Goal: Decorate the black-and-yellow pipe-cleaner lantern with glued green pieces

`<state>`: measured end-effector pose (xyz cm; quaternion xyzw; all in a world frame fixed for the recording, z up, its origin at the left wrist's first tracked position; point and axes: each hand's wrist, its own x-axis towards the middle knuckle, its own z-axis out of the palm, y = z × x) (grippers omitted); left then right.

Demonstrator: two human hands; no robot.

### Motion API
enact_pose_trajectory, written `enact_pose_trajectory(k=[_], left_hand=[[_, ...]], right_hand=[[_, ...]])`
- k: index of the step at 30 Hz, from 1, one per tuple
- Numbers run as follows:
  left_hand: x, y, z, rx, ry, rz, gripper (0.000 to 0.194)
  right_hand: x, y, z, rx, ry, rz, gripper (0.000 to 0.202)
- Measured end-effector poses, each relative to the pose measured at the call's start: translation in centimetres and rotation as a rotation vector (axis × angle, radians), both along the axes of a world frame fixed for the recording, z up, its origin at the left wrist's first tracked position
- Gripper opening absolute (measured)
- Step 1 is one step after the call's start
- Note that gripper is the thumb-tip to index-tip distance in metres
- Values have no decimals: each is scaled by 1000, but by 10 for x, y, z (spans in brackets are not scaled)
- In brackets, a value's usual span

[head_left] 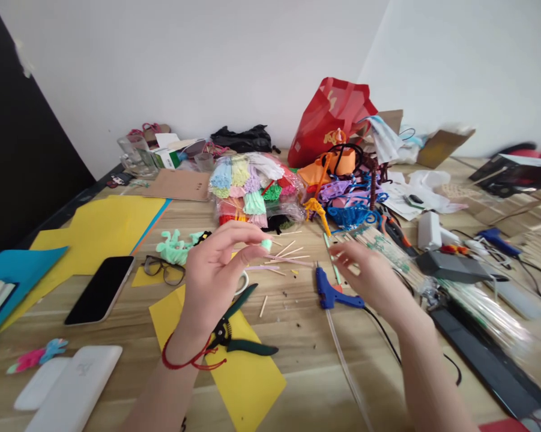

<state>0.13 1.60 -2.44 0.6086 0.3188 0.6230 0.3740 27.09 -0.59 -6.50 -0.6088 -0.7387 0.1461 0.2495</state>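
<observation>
- Filling most of the frame, the wooden table point(306, 372) was covered with lots of craft stuff.
- A big red bag point(331, 120) stood at the upper right of the middle, against the wall.
- Left of it sat a clear pack of fuzzy sticks point(253, 183) in many colors.
- A yellow sheet point(247, 390) lay at the bottom middle, partly under the left wrist.
- The left hand point(216, 273) was up near the middle, with its thumb and pointer finger pinching a tiny fluffy bit.
- The right hand point(369, 270) was right of the middle with bent fingers; I could not tell if they pinched anything.
- Cutters with dark green handles point(252, 347) lay on the yellow sheet, partly behind the left hand.
- A blue glue gun point(326, 291) lay just below the right hand's fingers.
- A light green stick point(337, 275) showed beside those fingertips.
- The tiny fluffy bit point(266, 245), mint green, was at the middle of the frame, between the left fingertips.
</observation>
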Motion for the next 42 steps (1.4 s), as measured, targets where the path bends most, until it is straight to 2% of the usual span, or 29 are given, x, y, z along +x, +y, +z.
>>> enact_pose_trajectory(k=[1, 4, 6, 8, 10, 13, 16, 20, 24, 27, 31, 36, 42], left_hand=[[0, 0, 0, 3, 0, -4, 2], [0, -2, 0, 9, 4, -3, 4], [0, -2, 0, 2, 19, 2, 7], [1, -3, -1, -9, 47, 0, 9], [1, -3, -2, -19, 69, -13, 12], [1, -4, -4, 5, 49, -5, 20], [2, -6, -4, 83, 53, 35, 22], [0, -9, 0, 155, 104, 45, 20], [-4, -10, 5, 162, 109, 61, 21], [-6, -10, 6, 166, 112, 94, 22], [-6, -10, 5, 154, 81, 128, 26], [-6, -9, 4, 215, 102, 88, 26], [-5, -8, 4, 267, 89, 63, 27]], right_hand=[[8, -2, -16, -76, -35, 9, 31], [23, -13, -61, -168, -58, 16, 64], [28, -20, -82, -196, -41, 13, 78], [30, -24, -93, -202, 7, 16, 79], [29, -24, -94, -184, 86, 24, 72], [22, -20, -83, -118, 270, 38, 57], [4, -13, -62, -31, 490, 7, 47], [-26, -4, -23, 33, 711, -55, 36], [-48, -3, 23, -29, 1119, 73, 28], [-55, -6, 43, -10, 1240, 97, 27], [-60, -14, 46, 47, 1270, 91, 32], [-61, -17, 43, 82, 1200, 41, 37], [-58, -15, 42, 94, 1151, 87, 36]])
